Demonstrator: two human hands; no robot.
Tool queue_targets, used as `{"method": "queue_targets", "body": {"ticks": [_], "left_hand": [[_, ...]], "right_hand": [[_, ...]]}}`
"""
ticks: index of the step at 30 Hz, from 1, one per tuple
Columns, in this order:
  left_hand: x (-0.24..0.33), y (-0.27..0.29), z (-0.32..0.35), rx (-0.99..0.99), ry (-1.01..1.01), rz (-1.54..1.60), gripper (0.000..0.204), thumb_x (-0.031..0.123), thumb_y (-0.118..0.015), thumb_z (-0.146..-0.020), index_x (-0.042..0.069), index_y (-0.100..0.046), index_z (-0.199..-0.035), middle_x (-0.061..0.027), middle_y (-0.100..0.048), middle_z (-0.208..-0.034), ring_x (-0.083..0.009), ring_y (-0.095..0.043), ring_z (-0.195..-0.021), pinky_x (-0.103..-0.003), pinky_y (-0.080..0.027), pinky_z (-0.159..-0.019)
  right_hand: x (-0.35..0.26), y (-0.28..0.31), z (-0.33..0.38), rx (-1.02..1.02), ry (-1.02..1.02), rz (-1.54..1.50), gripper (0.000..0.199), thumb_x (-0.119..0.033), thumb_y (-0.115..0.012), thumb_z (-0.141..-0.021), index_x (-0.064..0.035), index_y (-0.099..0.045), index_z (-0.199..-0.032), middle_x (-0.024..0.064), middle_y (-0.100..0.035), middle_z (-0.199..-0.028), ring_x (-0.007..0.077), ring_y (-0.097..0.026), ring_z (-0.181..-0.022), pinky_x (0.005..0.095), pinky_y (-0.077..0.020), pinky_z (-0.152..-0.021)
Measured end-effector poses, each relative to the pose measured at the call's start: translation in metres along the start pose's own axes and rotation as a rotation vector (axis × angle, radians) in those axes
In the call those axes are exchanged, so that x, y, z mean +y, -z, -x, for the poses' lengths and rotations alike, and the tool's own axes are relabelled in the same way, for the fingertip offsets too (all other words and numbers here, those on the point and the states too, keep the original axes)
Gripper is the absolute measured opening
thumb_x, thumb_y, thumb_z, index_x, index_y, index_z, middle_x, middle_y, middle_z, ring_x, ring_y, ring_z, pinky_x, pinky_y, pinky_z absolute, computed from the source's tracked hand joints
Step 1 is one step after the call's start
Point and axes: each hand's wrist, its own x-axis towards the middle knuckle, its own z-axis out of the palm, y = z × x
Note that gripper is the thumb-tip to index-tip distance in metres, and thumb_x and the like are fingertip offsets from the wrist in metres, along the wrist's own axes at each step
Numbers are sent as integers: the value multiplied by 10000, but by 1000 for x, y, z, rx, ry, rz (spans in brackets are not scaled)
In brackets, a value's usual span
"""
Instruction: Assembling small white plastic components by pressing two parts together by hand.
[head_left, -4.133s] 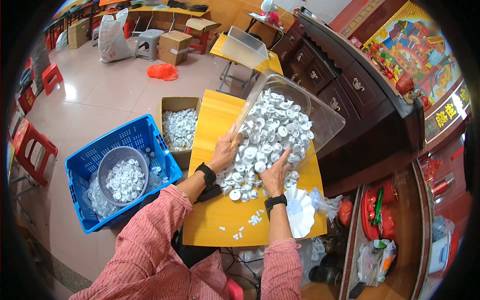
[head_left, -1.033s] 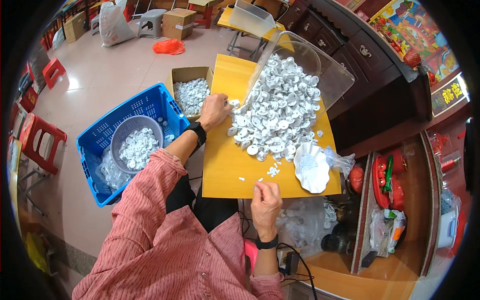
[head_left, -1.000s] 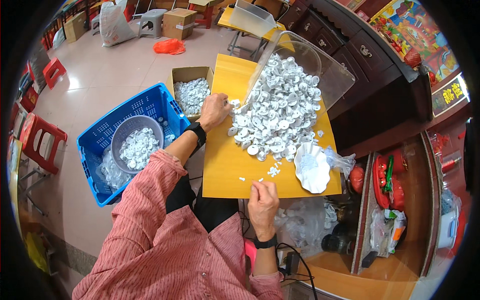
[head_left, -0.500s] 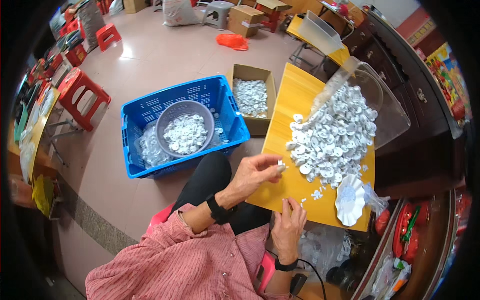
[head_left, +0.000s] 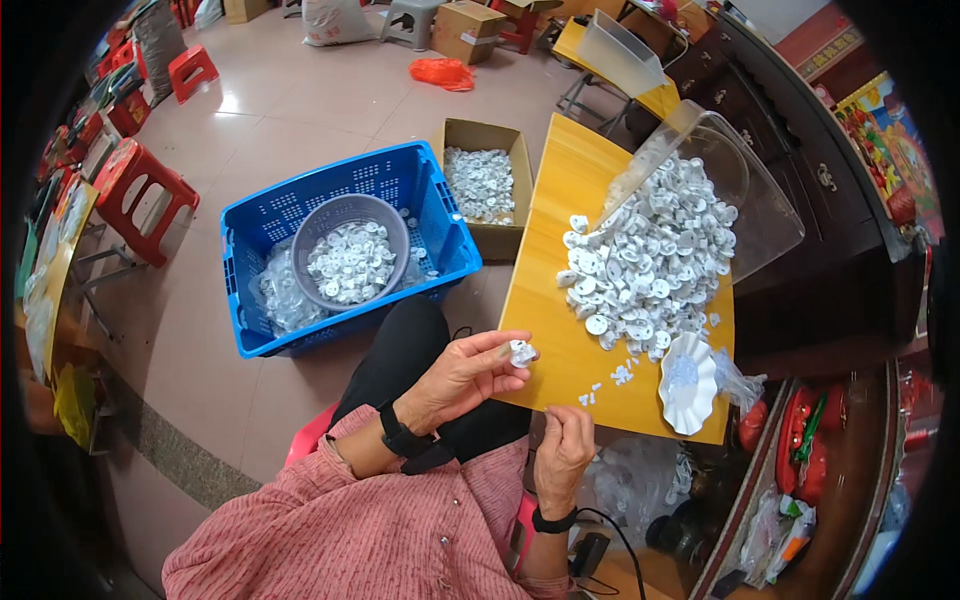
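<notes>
My left hand point(head_left: 462, 376) pinches a small white round plastic part point(head_left: 521, 353) between thumb and fingers, just off the near-left edge of the yellow tabletop point(head_left: 556, 180). My right hand point(head_left: 565, 452) is at the table's near edge with its fingers curled and the fingertips together; whatever they hold is hidden or too small to name. A large pile of white round plastic parts point(head_left: 655, 265) covers the middle of the tabletop. Several tiny whitish pieces point(head_left: 621, 374) lie between the pile and my right hand. Beside them a white scalloped dish point(head_left: 690, 410) holds more tiny pieces.
A clear plastic bin point(head_left: 765, 200) lies tipped behind the pile. Left of the table stand a cardboard box point(head_left: 520, 165) of white parts and a blue crate point(head_left: 245, 335) with a grey-purple basin point(head_left: 305, 262) inside. Dark drawers point(head_left: 770, 140) rise at the right.
My left hand has drawn back from the tabletop, toward me and left, and the white part now shows in its fingers. My right hand stays near the table's edge. The whole view has shifted slightly.
</notes>
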Motion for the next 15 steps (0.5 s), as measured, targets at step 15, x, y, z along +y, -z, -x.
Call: {"method": "queue_targets", "body": {"ticks": [15], "left_hand": [[-14, 1, -1, -62, -32, -125, 399, 79, -649, -950, 25, -557, -1334, -136, -608, -1293, -237, -650, -1109, -374, -567, -953]], "right_hand": [[-44, 0, -28, 28, -402, -742, 99, 29, -612, -941, 58, -628, -1034, 54, -634, -945, 84, -606, -757, 211, -522, -641]]}}
